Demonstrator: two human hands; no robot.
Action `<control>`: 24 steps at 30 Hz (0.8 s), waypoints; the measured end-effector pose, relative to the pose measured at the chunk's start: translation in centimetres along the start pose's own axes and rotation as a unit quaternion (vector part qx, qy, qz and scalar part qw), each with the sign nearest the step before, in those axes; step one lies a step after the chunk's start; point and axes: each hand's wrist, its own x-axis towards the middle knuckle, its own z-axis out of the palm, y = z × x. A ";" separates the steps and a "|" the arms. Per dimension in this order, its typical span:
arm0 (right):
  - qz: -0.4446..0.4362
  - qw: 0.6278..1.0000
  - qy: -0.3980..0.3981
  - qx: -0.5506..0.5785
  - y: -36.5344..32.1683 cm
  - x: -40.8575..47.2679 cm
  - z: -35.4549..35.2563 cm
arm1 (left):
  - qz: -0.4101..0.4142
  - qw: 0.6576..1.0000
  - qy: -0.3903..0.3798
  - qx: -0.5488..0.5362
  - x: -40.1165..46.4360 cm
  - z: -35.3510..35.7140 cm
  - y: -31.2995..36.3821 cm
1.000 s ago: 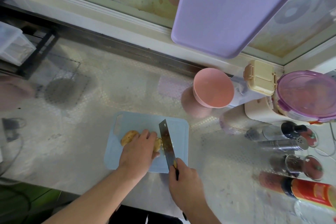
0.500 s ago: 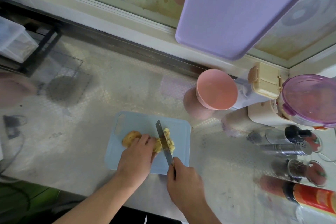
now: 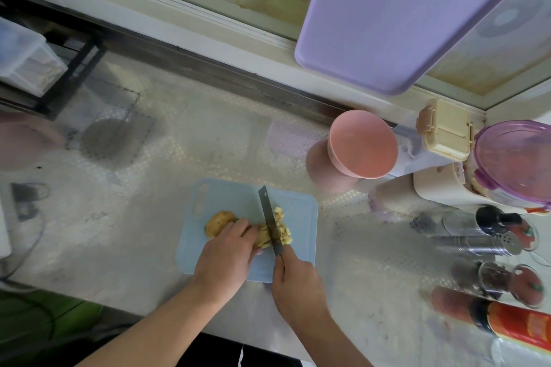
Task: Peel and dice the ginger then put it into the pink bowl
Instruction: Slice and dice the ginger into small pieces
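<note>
A light blue cutting board [image 3: 301,247] lies on the counter in front of me. My left hand [image 3: 226,256] holds the ginger [image 3: 219,222] down on it, its unpeeled end sticking out to the left. My right hand [image 3: 293,283] grips the handle of a knife [image 3: 269,217], whose blade stands edge-down against the cut end of the ginger. Small yellow diced pieces [image 3: 281,225] lie just right of the blade. The pink bowl [image 3: 362,143] stands at the back right, apart from the board.
Right of the bowl are a beige lidded box [image 3: 445,131] and a purple-lidded container [image 3: 515,158]. Spice jars and shakers [image 3: 489,243] lie along the right edge. A lavender board [image 3: 402,9] hangs overhead. A black rack [image 3: 59,48] stands at far left.
The knife has come down from a flatter tilt to stand edge-down at the ginger's cut end, and diced pieces now show to its right. My left hand stays on the ginger.
</note>
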 end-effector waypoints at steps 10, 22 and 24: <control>-0.008 1.000 0.014 0.022 -0.4 -2.0 -1.1 | -0.002 1.000 0.010 0.007 -0.1 -0.2 0.1; 0.023 0.999 -0.032 -0.011 -1.5 -0.9 -0.5 | -0.016 0.998 0.021 -0.054 0.3 -0.4 0.0; 0.024 0.999 -0.032 -0.017 -1.8 -0.5 -0.1 | -0.019 0.998 0.020 -0.056 0.3 -0.3 0.0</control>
